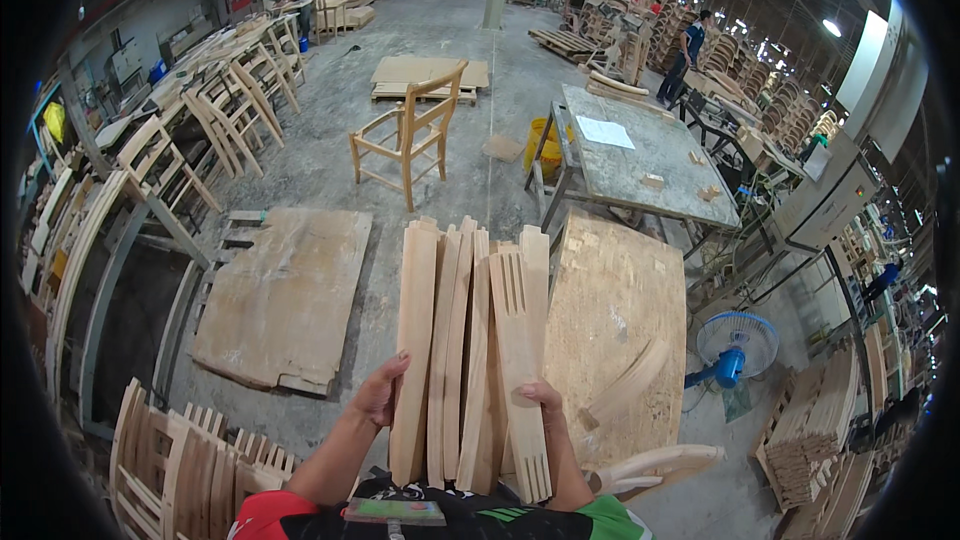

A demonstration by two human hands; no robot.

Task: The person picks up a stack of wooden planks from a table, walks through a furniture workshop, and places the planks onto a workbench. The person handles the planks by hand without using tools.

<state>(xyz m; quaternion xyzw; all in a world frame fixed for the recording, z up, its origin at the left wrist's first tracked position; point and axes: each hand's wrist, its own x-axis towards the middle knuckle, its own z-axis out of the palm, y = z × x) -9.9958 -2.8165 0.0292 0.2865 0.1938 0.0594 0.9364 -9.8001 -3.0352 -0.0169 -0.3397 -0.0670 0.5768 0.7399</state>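
Observation:
A bundle of long, pale wooden slats [449, 340] stands on end in front of my body, pressed between both hands. My left hand [383, 389] grips its left side, thumb up along the outermost piece. On the right side, my right hand [543, 396] is closed against a slotted wooden piece [516, 330], which has narrow slots at its upper and lower ends. Most of my fingers are hidden behind or under the bundle.
Plywood boards [290, 300] lie left and right of me. Ahead stands a wooden chair frame [408, 140]; a metal-topped table [640, 160] is at right. A blue fan [732, 365] and stacked wooden parts [815, 430] are at right. Curved slats [190, 460] stand at lower left.

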